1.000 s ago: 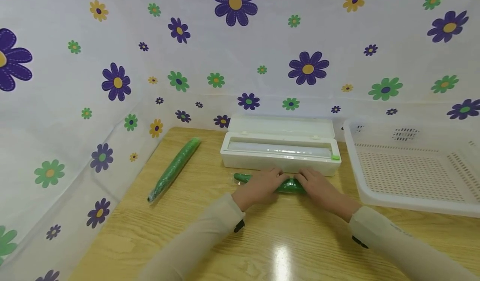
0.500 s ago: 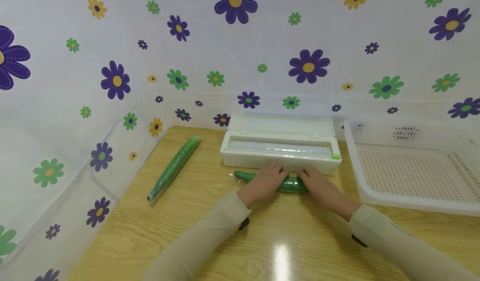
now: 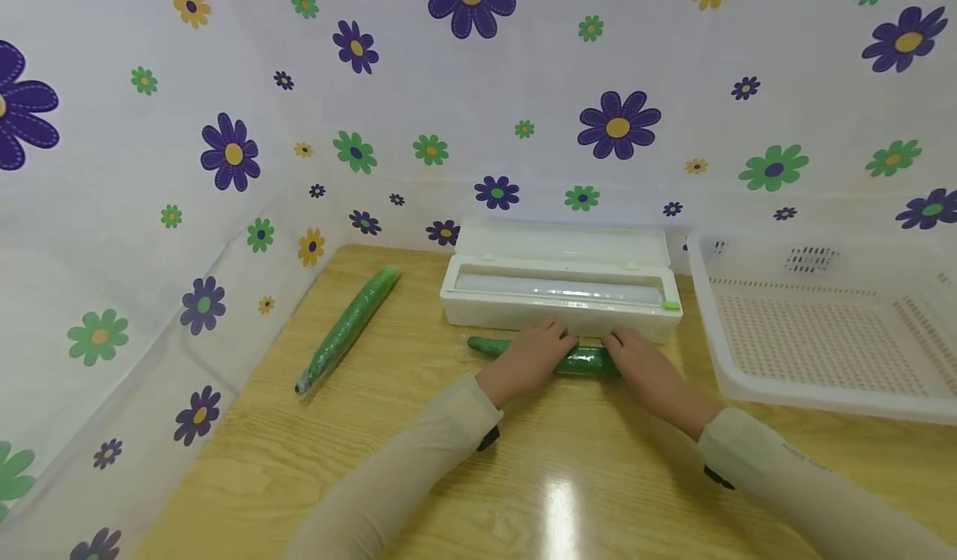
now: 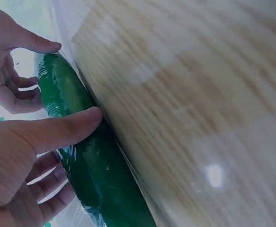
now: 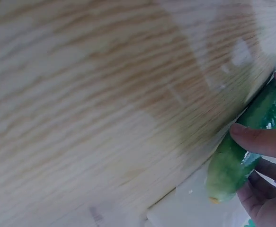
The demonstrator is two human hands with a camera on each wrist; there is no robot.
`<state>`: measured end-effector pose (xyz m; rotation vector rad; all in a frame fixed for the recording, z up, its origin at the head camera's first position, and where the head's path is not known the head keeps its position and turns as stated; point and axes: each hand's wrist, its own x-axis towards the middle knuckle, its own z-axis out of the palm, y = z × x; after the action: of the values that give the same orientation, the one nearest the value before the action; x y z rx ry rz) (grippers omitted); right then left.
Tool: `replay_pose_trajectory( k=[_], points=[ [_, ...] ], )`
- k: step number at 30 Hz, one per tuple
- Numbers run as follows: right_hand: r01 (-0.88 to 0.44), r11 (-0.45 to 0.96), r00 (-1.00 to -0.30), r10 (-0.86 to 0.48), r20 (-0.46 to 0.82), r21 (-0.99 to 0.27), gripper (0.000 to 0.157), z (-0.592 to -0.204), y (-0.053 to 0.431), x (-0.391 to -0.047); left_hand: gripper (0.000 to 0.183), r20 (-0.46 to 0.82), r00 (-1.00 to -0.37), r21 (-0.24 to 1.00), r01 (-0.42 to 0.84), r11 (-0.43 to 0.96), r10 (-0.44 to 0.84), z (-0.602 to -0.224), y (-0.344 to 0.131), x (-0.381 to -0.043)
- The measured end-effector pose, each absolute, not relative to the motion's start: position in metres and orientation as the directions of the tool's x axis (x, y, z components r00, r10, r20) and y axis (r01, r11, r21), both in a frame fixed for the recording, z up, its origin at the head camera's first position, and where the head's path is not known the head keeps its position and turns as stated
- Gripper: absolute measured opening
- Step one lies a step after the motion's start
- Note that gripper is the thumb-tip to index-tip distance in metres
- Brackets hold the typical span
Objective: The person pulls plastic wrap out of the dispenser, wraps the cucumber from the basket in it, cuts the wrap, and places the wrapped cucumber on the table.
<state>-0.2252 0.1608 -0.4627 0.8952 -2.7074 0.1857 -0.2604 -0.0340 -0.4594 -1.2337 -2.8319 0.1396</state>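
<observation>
A green cucumber lies in clear film just in front of a white cling film box. My left hand grips its middle. In the left wrist view the thumb presses the near side while the fingers curl behind. My right hand holds the cucumber's right part, its thumb on one side and fingers on the other. The pale tip shows past that hand in the right wrist view. Inside the box, whose lid stands raised, lies a roll of film.
Another film-wrapped cucumber lies slanted on the wooden table to the left. At the right stands a white perforated basket. A flower-printed sheet hangs behind and along the left side.
Both hands have shifted slightly to the right along the cucumber, widening the gap between them. Both still grip it. The head view has tilted a little, so the scene sits higher.
</observation>
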Motion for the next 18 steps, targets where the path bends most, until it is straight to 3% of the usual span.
replay_pose_trajectory(
  k=[12,18],
  points=[
    [-0.54,0.836,-0.826,-0.505,0.249,-0.099,0.041,-0.462,0.178,-0.224,0.038,-0.008,-0.687,-0.074,0.725,0.685,0.726,-0.457,-0.035,-0.262],
    [-0.522,0.846,-0.842,-0.493,0.218,-0.105,0.031,-0.459,0.183,-0.221,0.035,-0.011,-0.685,-0.065,0.728,0.683,0.729,-0.457,-0.034,-0.262]
  ],
)
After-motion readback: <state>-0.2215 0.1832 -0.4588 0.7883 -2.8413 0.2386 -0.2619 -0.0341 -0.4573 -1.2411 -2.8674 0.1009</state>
